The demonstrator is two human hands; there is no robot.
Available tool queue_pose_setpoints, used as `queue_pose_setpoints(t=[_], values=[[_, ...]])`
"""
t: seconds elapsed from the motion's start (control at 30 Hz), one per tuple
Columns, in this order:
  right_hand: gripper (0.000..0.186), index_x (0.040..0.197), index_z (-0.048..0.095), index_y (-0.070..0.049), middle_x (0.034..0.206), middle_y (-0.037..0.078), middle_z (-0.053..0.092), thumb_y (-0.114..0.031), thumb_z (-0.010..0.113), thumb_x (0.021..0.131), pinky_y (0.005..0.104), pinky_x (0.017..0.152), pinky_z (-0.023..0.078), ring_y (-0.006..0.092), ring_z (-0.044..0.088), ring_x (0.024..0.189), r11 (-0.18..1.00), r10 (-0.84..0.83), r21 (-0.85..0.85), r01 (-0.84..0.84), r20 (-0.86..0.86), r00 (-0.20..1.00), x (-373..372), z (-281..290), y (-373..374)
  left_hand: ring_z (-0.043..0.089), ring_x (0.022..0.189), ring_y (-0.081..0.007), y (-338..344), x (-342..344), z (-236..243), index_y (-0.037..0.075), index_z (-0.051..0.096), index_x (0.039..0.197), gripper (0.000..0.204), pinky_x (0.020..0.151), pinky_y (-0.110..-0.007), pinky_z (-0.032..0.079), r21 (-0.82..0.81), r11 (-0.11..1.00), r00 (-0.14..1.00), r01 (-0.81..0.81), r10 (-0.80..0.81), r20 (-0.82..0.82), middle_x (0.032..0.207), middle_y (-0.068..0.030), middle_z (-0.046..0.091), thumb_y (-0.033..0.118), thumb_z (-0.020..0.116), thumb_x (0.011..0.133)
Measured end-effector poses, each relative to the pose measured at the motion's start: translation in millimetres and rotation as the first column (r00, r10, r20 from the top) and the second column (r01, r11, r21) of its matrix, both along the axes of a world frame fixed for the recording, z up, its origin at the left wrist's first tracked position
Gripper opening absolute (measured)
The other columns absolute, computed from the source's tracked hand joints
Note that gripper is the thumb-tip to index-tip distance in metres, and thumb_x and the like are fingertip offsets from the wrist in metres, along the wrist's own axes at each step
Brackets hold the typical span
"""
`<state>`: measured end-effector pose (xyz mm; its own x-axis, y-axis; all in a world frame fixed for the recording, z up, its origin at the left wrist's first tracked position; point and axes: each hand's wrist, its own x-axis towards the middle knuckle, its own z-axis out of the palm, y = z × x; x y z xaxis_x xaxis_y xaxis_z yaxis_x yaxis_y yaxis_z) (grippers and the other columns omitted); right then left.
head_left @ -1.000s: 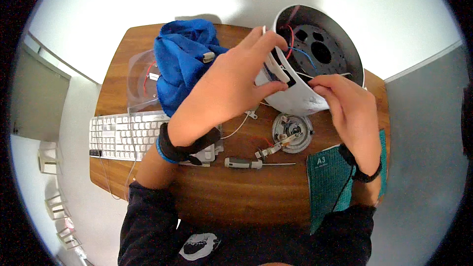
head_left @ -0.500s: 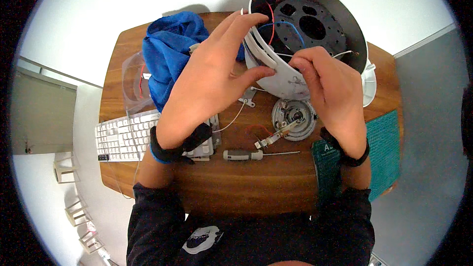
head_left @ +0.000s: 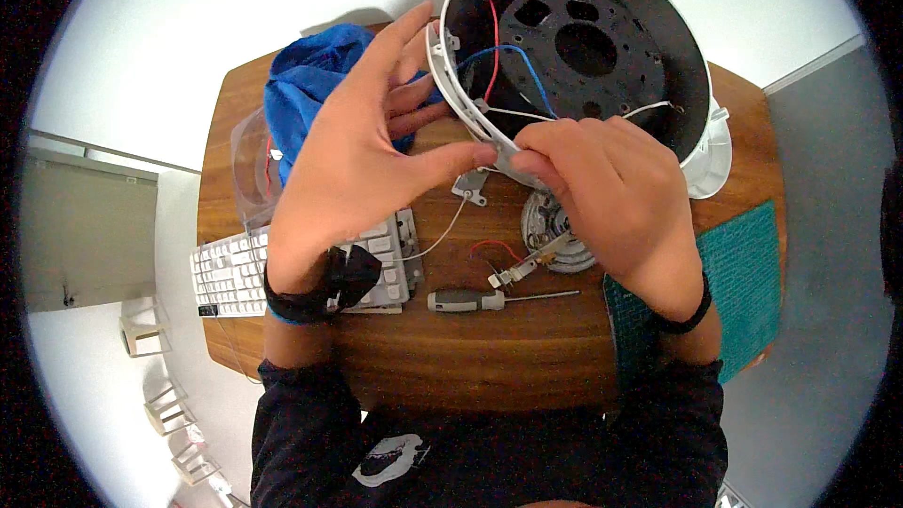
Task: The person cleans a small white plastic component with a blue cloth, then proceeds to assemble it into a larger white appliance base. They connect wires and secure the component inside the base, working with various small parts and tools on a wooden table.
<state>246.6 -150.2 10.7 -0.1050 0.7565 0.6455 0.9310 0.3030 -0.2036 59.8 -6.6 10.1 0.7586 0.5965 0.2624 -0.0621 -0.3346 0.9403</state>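
Observation:
A large round appliance housing [head_left: 698, 56], white outside and dark within, is tilted toward me at the back of the table. Red, blue and white wires run inside it, past a black perforated base [head_left: 616, 61]. At its left side, a curved white panel [head_left: 450, 85] lies along the rim. My left hand [head_left: 362, 146] is open beside this panel, fingers spread along its outer side and thumb touching near its lower end. My right hand [head_left: 611, 198] is closed over the housing's near rim, fingers inside; its grip partly hides the rim.
A round metal plate [head_left: 538, 218] with a small bracket lies below the housing. A screwdriver [head_left: 470, 300] is in front. Left are a white keyboard [head_left: 230, 268], a blue cloth [head_left: 306, 85] and a clear plastic container [head_left: 246, 165]; a green cutting mat [head_left: 743, 292] lies right.
The housing has tipped and shifted slightly left and upward in view. My left fingers have come off the upper rim and spread. My right hand has moved down slightly, still gripping the rim.

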Motion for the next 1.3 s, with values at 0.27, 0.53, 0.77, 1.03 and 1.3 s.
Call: queue_pose_setpoints(t=[0.27, 0.53, 0.77, 1.03, 1.3], values=[[0.017, 0.099, 0.069, -0.008, 0.083, 0.005, 0.070, -0.015, 0.082, 0.090, 0.0376, 0.064, 0.051, 0.0249, 0.070, 0.074, 0.996, 0.069, 0.061, -0.071, 0.038, 0.997, -2.4, -2.0, 0.9, 0.064, 0.134, -0.0221, 14.0, -7.4, 4.9, 0.002, 0.041, 0.164, 0.081, 0.118, -0.039, 0.050, -0.129, 0.990, 0.993, 0.057, -0.070, -0.092, 0.150, -0.0132, 0.063, 0.005, 0.084, 0.096], [0.024, 0.103, 0.072, -0.003, 0.086, 0.009, 0.072, -0.010, 0.086, 0.085, 0.0383, 0.064, 0.051, 0.0283, 0.070, 0.074, 0.995, 0.087, 0.055, -0.088, 0.023, 0.996, -1.6, -1.1, -1.3, 0.069, 0.124, -0.0203, 24.6, -8.6, 3.0, 0.001, 0.046, 0.155, 0.069, 0.110, -0.035, 0.055, -0.192, 0.977, 0.992, 0.098, -0.111, -0.059, 0.139, -0.0142, 0.068, 0.006, 0.084, 0.097], [0.023, 0.101, 0.071, -0.003, 0.086, 0.010, 0.072, -0.010, 0.086, 0.085, 0.0381, 0.063, 0.051, 0.0282, 0.070, 0.073, 0.994, 0.097, 0.048, -0.096, -0.010, 0.995, 0.4, -0.7, -3.0, 0.071, 0.120, -0.0211, 22.4, -7.8, 4.2, 0.001, 0.049, 0.151, 0.070, 0.107, -0.033, 0.058, -0.256, 0.966, 0.996, 0.047, -0.063, -0.056, 0.135, -0.0167, 0.070, 0.004, 0.087, 0.093], [0.022, 0.100, 0.072, -0.004, 0.084, 0.009, 0.071, -0.010, 0.086, 0.085, 0.0379, 0.062, 0.050, 0.0279, 0.070, 0.073, 0.994, 0.107, 0.037, -0.106, -0.024, 0.994, 1.9, 0.6, -2.4, 0.073, 0.116, -0.0193, 24.2, -8.6, 10.6, -0.002, 0.054, 0.148, 0.067, 0.105, -0.033, 0.059, -0.203, 0.979, 0.995, 0.008, -0.028, -0.098, 0.129, -0.0153, 0.073, 0.004, 0.089, 0.091], [0.021, 0.100, 0.073, -0.004, 0.081, 0.009, 0.070, -0.009, 0.087, 0.084, 0.0379, 0.061, 0.049, 0.0286, 0.070, 0.071, 0.991, 0.126, 0.058, -0.124, -0.042, 0.991, 2.6, 0.2, -0.7, 0.072, 0.115, -0.0151, 24.0, -13.1, 5.8, -0.003, 0.054, 0.146, 0.056, 0.103, -0.030, 0.058, -0.191, 0.980, 0.988, 0.062, -0.088, -0.129, 0.128, -0.0133, 0.074, 0.008, 0.082, 0.099]])
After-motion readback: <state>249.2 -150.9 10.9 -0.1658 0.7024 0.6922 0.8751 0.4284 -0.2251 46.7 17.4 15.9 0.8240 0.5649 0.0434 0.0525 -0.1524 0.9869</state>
